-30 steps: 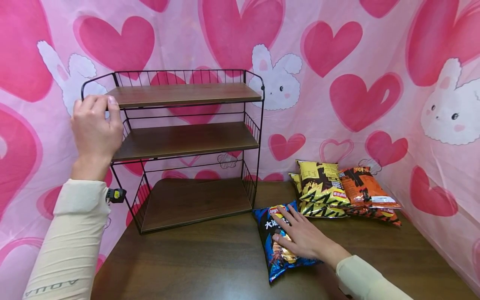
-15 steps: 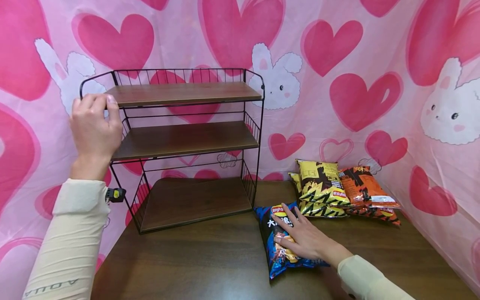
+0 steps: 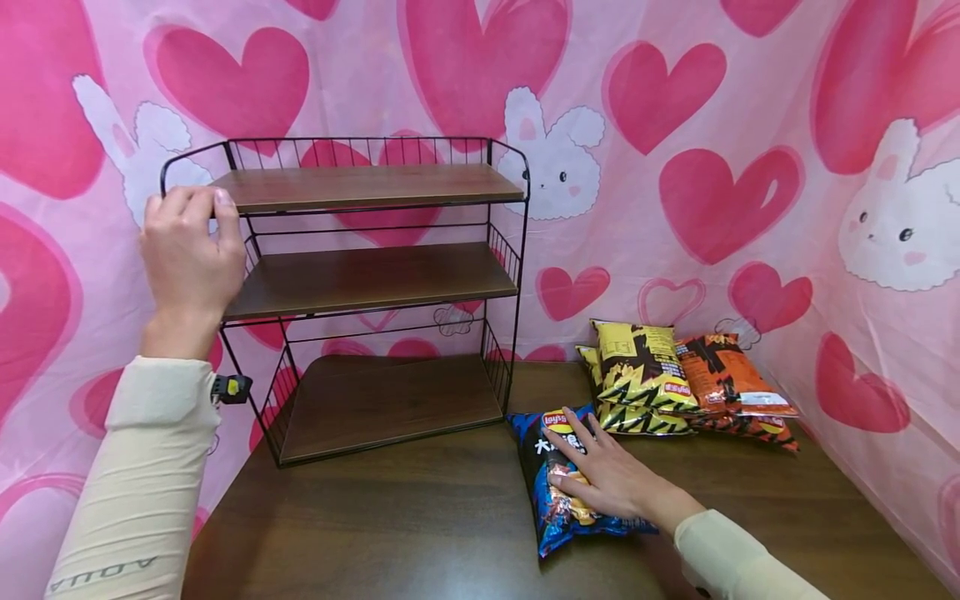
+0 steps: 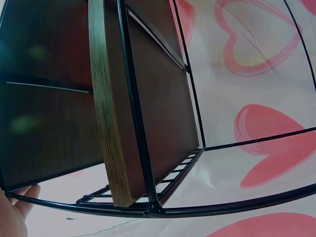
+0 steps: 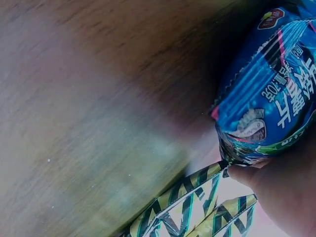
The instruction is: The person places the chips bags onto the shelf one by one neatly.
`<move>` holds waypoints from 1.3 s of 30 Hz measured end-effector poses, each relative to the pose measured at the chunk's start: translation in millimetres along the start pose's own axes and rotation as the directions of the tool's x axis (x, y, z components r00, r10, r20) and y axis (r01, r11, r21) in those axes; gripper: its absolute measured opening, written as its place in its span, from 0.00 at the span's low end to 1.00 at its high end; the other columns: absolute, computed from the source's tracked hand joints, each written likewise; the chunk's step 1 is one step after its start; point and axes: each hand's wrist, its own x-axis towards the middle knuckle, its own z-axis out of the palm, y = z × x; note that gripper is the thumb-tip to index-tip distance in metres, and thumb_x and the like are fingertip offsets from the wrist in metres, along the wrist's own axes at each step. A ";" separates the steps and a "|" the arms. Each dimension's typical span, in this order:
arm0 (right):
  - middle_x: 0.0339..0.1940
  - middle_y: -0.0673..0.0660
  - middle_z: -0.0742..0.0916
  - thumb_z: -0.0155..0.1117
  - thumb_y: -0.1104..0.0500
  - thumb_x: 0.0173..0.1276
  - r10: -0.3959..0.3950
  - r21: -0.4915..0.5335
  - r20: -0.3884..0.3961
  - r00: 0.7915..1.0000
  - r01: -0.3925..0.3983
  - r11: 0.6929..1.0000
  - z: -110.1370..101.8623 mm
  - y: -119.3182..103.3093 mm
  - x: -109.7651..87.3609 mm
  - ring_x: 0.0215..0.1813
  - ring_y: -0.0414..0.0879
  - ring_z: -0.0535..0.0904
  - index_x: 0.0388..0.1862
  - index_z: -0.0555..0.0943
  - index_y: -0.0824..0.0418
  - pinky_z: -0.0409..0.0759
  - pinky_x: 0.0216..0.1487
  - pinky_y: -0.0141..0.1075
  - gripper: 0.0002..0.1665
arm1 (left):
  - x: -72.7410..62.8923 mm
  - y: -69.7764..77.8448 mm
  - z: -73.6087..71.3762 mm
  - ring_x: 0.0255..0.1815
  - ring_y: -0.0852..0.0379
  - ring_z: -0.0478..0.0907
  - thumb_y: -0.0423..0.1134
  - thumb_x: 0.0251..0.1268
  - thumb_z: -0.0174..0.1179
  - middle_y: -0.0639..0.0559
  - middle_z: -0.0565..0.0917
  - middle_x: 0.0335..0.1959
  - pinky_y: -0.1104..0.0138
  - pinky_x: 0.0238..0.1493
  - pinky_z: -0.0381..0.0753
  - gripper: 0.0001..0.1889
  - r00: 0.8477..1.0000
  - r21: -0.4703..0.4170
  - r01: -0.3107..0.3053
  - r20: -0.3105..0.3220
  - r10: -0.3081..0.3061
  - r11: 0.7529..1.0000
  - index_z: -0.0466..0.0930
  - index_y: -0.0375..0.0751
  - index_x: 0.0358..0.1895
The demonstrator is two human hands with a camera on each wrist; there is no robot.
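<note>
In the head view a three-tier rack (image 3: 375, 275) with black wire frame and brown boards stands on a wooden table (image 3: 420, 508). My left hand (image 3: 197, 250) grips its upper left front corner, fingers curled over the frame. The left wrist view shows part of that hand (image 4: 17, 217) at the black metal bar (image 4: 74, 206). To the right of the rack, my right hand (image 3: 611, 475) rests with spread, fairly straight fingers on a blue Lay's chip bag (image 3: 536, 475) lying flat. The right wrist view shows the bag's end (image 5: 266, 98) beside the thumb (image 5: 242, 173).
Behind the right hand lie stacked yellow chip bags (image 3: 641, 367) and, to their right, orange chip bags (image 3: 731, 379). A pink cloth (image 3: 585, 50) with hearts and rabbits hangs behind the table and along its right side.
The blue chip bag has shifted and turned slightly under my right hand, a little to the right, during the first half second. My left hand stays on the rack's corner.
</note>
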 end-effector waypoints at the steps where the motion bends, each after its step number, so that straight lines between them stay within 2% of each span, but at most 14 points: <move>1: 0.87 0.54 0.44 0.41 0.26 0.76 0.003 0.003 0.005 1.000 -0.003 1.000 -0.4 0.0 0.3 0.83 0.71 0.42 0.84 0.53 0.35 0.55 0.71 0.74 0.42 | -0.1 0.1 -0.3 0.51 0.24 0.75 0.49 0.80 0.44 0.27 0.84 0.48 0.38 0.51 0.69 0.28 1.000 0.002 0.000 0.000 0.000 1.000 0.84 0.23 0.48; 8: 0.87 0.54 0.45 0.43 0.26 0.75 -0.014 -0.013 -0.026 1.000 0.013 1.000 -6.4 -2.6 0.6 0.82 0.73 0.46 0.84 0.55 0.40 0.58 0.69 0.75 0.44 | -0.4 1.2 -1.6 0.50 0.24 0.75 0.49 0.80 0.44 0.27 0.84 0.48 0.39 0.51 0.69 0.28 1.000 0.009 -0.008 0.006 0.008 1.000 0.84 0.23 0.47; 13: 0.87 0.58 0.48 0.45 0.28 0.76 0.025 -0.021 -0.091 0.996 -0.027 0.999 -15.7 -19.5 -3.0 0.80 0.77 0.48 0.83 0.60 0.48 0.58 0.69 0.75 0.45 | -1.0 1.0 -1.0 0.50 0.23 0.75 0.49 0.80 0.44 0.27 0.84 0.48 0.38 0.51 0.69 0.28 1.000 0.011 -0.002 0.011 0.002 1.000 0.84 0.23 0.48; 16: 0.86 0.62 0.52 0.47 0.29 0.76 0.077 -0.027 -0.127 0.989 -0.081 0.996 -19.6 -34.4 -3.9 0.77 0.80 0.52 0.82 0.62 0.51 0.60 0.68 0.75 0.45 | -1.0 0.1 -1.0 0.49 0.23 0.74 0.49 0.80 0.44 0.27 0.84 0.48 0.37 0.50 0.69 0.28 1.000 0.012 0.004 0.000 -0.004 1.000 0.84 0.24 0.47; 19: 0.85 0.65 0.55 0.48 0.30 0.76 0.162 -0.027 -0.138 0.977 -0.168 0.985 -18.6 -48.3 -4.4 0.75 0.82 0.56 0.82 0.62 0.53 0.62 0.65 0.76 0.45 | -0.5 -0.5 -1.0 0.49 0.23 0.74 0.49 0.80 0.44 0.27 0.84 0.48 0.37 0.50 0.69 0.28 1.000 0.011 0.006 -0.006 -0.006 1.000 0.84 0.24 0.47; 24: 0.84 0.68 0.54 0.47 0.28 0.76 0.338 0.019 -0.085 0.937 -0.337 0.941 -7.8 -65.2 -5.6 0.74 0.85 0.54 0.81 0.63 0.54 0.58 0.62 0.81 0.46 | 0.0 -0.2 0.1 0.49 0.24 0.75 0.49 0.80 0.44 0.27 0.84 0.48 0.39 0.50 0.69 0.28 1.000 0.008 -0.002 0.002 0.002 1.000 0.84 0.23 0.47; 27: 0.84 0.70 0.53 0.47 0.26 0.74 0.395 0.017 -0.050 0.917 -0.395 0.919 0.4 -69.1 -6.3 0.72 0.88 0.53 0.82 0.62 0.53 0.56 0.59 0.84 0.48 | -0.9 -0.6 1.1 0.49 0.24 0.75 0.49 0.80 0.44 0.26 0.84 0.48 0.39 0.51 0.69 0.28 1.000 0.008 -0.005 0.003 0.005 1.000 0.84 0.23 0.46; 30: 0.83 0.70 0.53 0.49 0.25 0.72 0.408 -0.009 -0.049 0.912 -0.409 0.913 7.0 -69.2 -7.0 0.71 0.90 0.53 0.82 0.60 0.53 0.57 0.56 0.85 0.50 | -1.1 -0.8 2.4 0.49 0.24 0.75 0.49 0.80 0.44 0.26 0.84 0.47 0.39 0.51 0.68 0.28 1.000 0.004 -0.006 0.000 0.006 1.000 0.84 0.23 0.46; 34: 0.83 0.70 0.54 0.53 0.23 0.68 0.392 -0.028 -0.083 0.916 -0.396 0.918 12.2 -67.1 -8.1 0.69 0.91 0.56 0.83 0.58 0.51 0.59 0.53 0.86 0.54 | 0.2 -0.9 3.8 0.49 0.24 0.75 0.48 0.79 0.45 0.27 0.84 0.47 0.38 0.50 0.69 0.27 1.000 -0.001 -0.005 -0.018 0.005 1.000 0.84 0.24 0.46; 39: 0.84 0.68 0.53 0.60 0.24 0.64 0.381 0.004 -0.091 0.920 -0.383 0.924 12.4 -64.3 -9.1 0.65 0.93 0.59 0.84 0.56 0.47 0.61 0.52 0.86 0.57 | 1.1 -1.9 4.7 0.49 0.24 0.75 0.47 0.79 0.45 0.27 0.84 0.46 0.37 0.50 0.69 0.27 1.000 -0.001 0.002 -0.027 -0.002 1.000 0.85 0.24 0.45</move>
